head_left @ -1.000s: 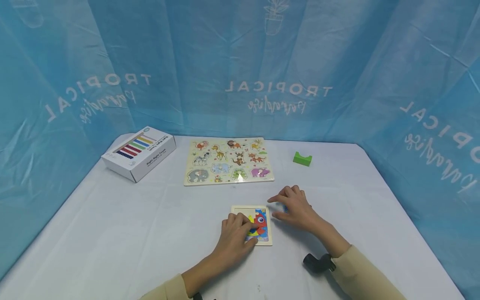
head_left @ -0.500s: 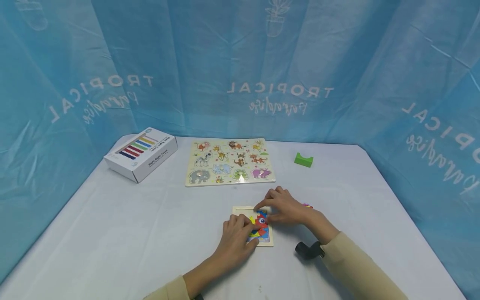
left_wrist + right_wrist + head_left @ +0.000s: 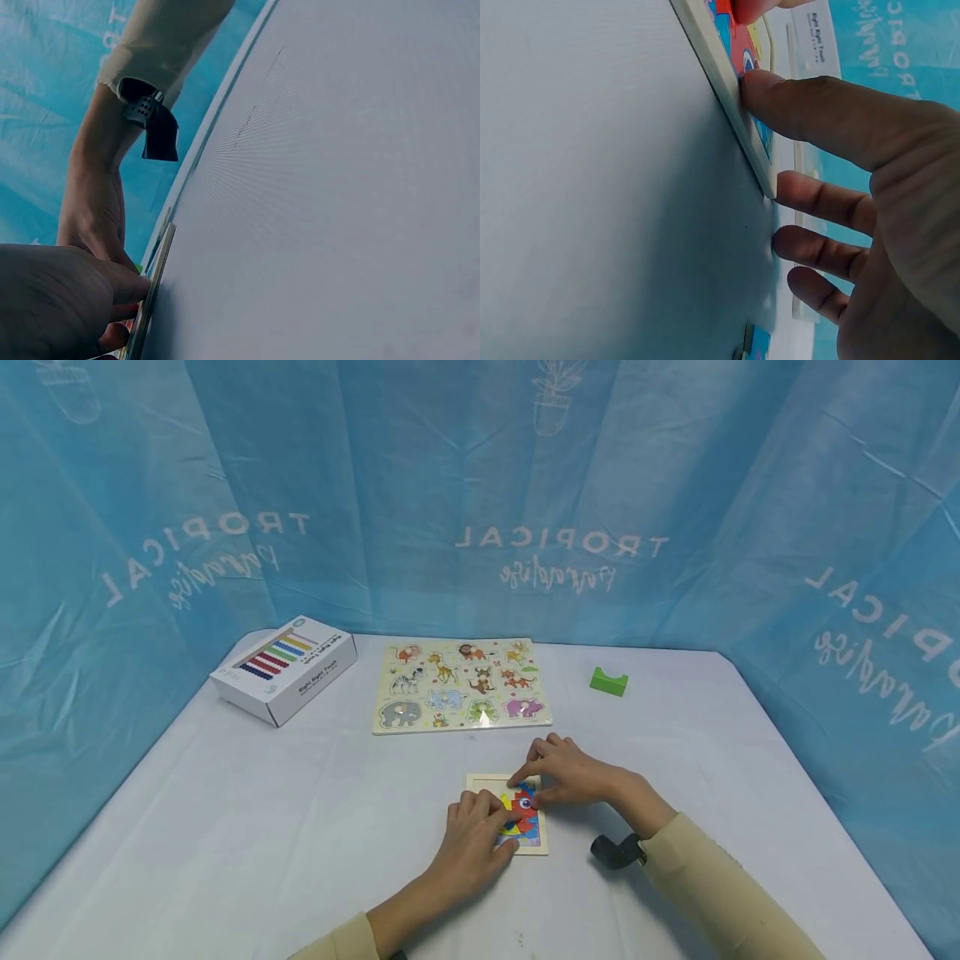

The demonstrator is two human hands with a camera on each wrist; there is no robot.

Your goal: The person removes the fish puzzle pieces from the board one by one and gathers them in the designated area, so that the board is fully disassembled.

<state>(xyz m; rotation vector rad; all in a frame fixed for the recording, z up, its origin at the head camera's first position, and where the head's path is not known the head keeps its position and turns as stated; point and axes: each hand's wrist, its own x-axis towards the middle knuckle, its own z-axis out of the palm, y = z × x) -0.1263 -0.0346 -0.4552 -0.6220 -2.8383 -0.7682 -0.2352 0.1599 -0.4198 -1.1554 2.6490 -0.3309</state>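
A small wooden jigsaw puzzle (image 3: 527,831) with a red fish-like picture lies in a pale frame on the white table. My left hand (image 3: 471,839) rests over its left side, fingertips touching the pieces and thumb near the front edge. From the right, my right hand (image 3: 566,774) reaches over the back right corner with thumb and index finger spread apart on it. In the right wrist view the thumb (image 3: 769,90) presses on the puzzle's edge area; the other fingers hang loosely beyond the corner. Both hands hide parts of the picture.
An animal peg puzzle board (image 3: 461,685) lies behind the hands. A white box (image 3: 285,670) with a bead picture stands at the back left, a green notched block (image 3: 608,682) at the back right. A loose blue piece (image 3: 757,341) lies beside the right hand.
My right hand has moved left from beside the small puzzle onto its back right corner, then stayed nearly still. The left hand has kept its place on the puzzle.
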